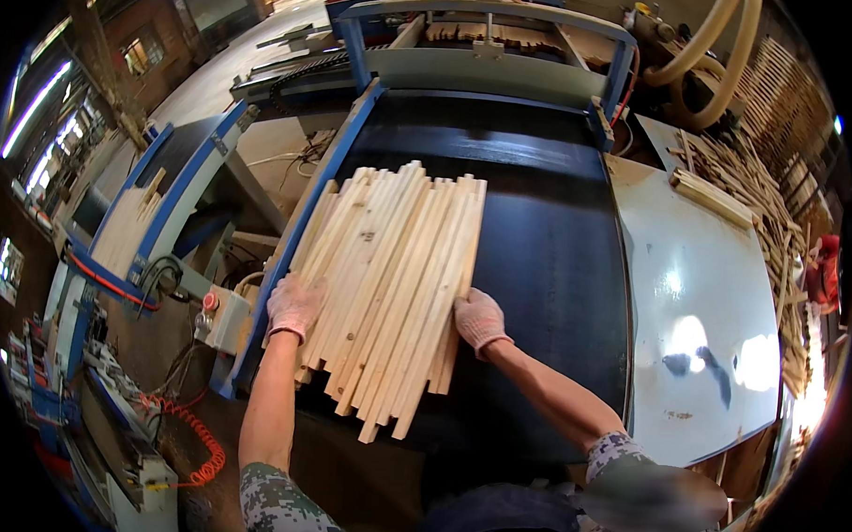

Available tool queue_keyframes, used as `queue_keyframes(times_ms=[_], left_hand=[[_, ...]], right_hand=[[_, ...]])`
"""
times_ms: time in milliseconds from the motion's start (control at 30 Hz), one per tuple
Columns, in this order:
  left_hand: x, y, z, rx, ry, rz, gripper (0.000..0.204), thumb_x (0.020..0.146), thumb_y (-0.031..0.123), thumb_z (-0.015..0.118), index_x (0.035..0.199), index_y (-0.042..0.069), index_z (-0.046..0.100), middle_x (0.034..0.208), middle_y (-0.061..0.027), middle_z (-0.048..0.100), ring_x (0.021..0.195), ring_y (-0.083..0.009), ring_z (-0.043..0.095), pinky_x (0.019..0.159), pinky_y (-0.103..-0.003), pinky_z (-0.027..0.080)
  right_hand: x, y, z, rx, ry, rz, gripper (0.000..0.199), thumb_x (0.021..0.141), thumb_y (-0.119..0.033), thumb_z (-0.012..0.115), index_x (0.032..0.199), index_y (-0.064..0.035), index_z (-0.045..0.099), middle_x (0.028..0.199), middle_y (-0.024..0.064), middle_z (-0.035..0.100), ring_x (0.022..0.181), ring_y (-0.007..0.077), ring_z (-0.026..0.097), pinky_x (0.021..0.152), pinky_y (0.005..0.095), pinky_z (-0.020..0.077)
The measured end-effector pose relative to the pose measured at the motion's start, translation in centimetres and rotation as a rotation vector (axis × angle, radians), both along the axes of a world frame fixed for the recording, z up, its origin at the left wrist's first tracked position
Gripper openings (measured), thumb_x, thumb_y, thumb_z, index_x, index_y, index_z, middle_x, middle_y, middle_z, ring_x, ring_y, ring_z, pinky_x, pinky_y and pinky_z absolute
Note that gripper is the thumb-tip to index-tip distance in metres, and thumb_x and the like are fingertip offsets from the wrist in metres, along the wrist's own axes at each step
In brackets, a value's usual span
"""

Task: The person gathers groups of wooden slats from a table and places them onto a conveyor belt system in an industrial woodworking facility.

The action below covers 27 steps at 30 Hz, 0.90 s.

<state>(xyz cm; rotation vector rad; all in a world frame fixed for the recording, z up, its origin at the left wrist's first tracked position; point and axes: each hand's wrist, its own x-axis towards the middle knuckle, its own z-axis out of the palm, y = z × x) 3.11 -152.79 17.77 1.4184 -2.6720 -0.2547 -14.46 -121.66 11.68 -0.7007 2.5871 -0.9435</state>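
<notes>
A flat batch of several pale wooden slats lies side by side on the black conveyor belt, their near ends uneven. My left hand, in a pinkish work glove, presses against the batch's left edge. My right hand, gloved the same way, presses against its right edge. Both hands squeeze the slats together from the sides.
A blue-framed machine stands at the belt's far end with more slats inside. A shiny metal table sits right of the belt, with a loose pile of sticks beyond. A control box with a red button and an orange coiled cable are on the left.
</notes>
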Motion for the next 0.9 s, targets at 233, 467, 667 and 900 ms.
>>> queue_keyframes(times_ms=[233, 467, 667, 900], left_hand=[[-0.5, -2.5, 1.5, 0.225, -0.023, -0.076, 0.074, 0.095, 0.059, 0.059, 0.138, -0.001, 0.066, 0.137, -0.0286, 0.067, 0.131, -0.0423, 0.062, 0.112, -0.047, 0.047], [-0.7, -4.0, 2.2, 0.315, 0.072, -0.102, 0.068, 0.102, 0.052, 0.059, 0.142, -0.003, 0.062, 0.145, -0.0255, 0.064, 0.134, -0.0395, 0.061, 0.114, -0.043, 0.044], [-1.0, -4.8, 2.5, 0.588, 0.118, -0.31, 0.059, 0.1, 0.032, 0.066, 0.146, -0.003, 0.057, 0.139, -0.0217, 0.067, 0.124, -0.0324, 0.066, 0.109, -0.04, 0.05], [1.2, -5.4, 2.6, 1.012, 0.297, -0.166, 0.066, 0.091, 0.01, 0.07, 0.153, 0.0, 0.049, 0.132, -0.0133, 0.068, 0.112, -0.0225, 0.067, 0.101, -0.036, 0.056]], right_hand=[[-1.4, -0.8, 2.1, 0.108, -0.122, 0.152, 0.047, 0.104, -0.037, 0.053, 0.118, 0.0042, 0.068, 0.115, 0.0296, 0.073, 0.115, 0.046, 0.068, 0.101, 0.0505, 0.0537], [1.1, 0.3, 4.6, -0.027, -0.31, 0.168, 0.058, 0.1, -0.046, 0.053, 0.123, 0.0069, 0.061, 0.114, 0.0347, 0.072, 0.11, 0.0505, 0.07, 0.1, 0.0521, 0.0544], [3.1, -1.6, 7.8, 0.114, -0.484, 0.066, 0.074, 0.096, -0.045, 0.062, 0.136, 0.0149, 0.047, 0.107, 0.039, 0.071, 0.106, 0.0489, 0.073, 0.096, 0.0514, 0.0585], [3.9, -1.7, 6.7, 0.058, -0.421, 0.086, 0.067, 0.096, -0.044, 0.064, 0.13, 0.011, 0.05, 0.099, 0.0344, 0.073, 0.095, 0.0463, 0.076, 0.087, 0.0502, 0.0621]])
